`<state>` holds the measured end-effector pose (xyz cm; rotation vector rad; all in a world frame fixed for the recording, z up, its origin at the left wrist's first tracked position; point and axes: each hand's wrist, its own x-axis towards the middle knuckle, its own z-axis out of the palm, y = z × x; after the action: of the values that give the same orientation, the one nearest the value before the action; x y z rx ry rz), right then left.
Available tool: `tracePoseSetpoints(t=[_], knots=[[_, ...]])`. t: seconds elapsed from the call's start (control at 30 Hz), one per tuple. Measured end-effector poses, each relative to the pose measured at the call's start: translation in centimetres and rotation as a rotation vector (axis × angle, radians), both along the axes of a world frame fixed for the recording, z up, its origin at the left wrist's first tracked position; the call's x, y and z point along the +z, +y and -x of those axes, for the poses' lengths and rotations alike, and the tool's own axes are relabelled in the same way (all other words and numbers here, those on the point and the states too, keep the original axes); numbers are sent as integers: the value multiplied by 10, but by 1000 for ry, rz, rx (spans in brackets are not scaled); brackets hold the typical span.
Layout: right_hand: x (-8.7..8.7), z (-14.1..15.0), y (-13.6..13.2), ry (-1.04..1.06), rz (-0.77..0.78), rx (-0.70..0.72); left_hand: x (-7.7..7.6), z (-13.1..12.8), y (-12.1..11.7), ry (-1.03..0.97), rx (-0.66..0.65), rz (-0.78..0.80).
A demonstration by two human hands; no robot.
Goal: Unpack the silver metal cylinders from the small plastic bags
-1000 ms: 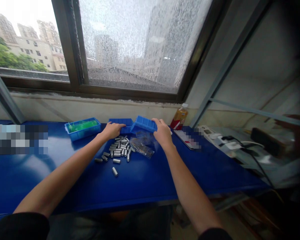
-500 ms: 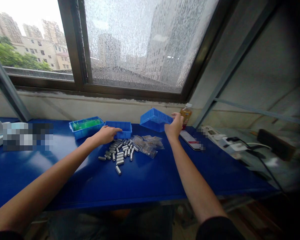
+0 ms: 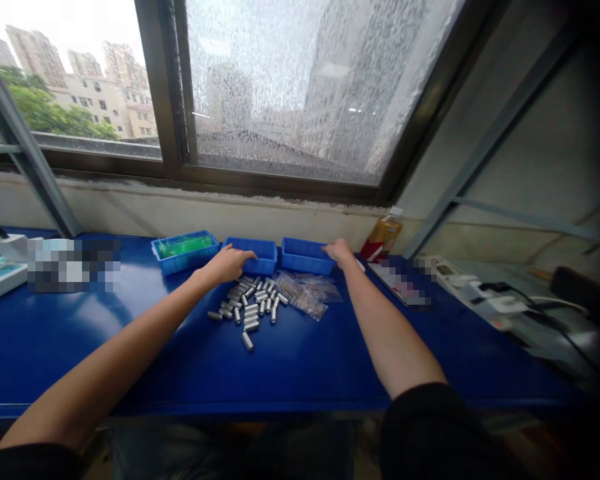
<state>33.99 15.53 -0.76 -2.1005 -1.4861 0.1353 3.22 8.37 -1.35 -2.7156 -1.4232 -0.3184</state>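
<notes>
Blue middle bin (image 3: 265, 265): upright; the left hand (image 3: 227, 264) is at its left end, index finger stretched over it, pinch unclear.
Blue right bin (image 3: 307, 264): upright, just beside the middle one; the right hand (image 3: 339, 253) is at its right end, fingers bunched, grip cannot be told.
Metal pieces (image 3: 251, 310): loose pile in front of the middle bin, one lying nearest the person.
Clear bags (image 3: 307, 293): heaped beside the pieces, in front of the right bin.
Blue left bin (image 3: 187, 262): green material (image 3: 185, 247) inside.
Bottle (image 3: 383, 237): beyond the right hand, near the wall (image 3: 305, 217).
</notes>
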Motion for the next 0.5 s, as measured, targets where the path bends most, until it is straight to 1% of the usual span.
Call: tracePoseSetpoints(t=[0.17,0.27,0.33,0.4,0.43,0.5], knots=[[-11,-4,2,103,11,21,2,-11,11,4,-35,32],[-14,-7,-6,180,-8,66,3,-16,7,-9,-48,27],[-16,-9,-13,238,-20,111,8,-14,1,-37,-35,-9],[-19,-11,-22,291,-32,150,16,-3,-4,-87,22,-74],[-20,-12,-27,310,-40,165,21,7,-5,-116,66,-110],[-22,-13,-36,332,-53,188,32,34,-4,-168,178,-170]])
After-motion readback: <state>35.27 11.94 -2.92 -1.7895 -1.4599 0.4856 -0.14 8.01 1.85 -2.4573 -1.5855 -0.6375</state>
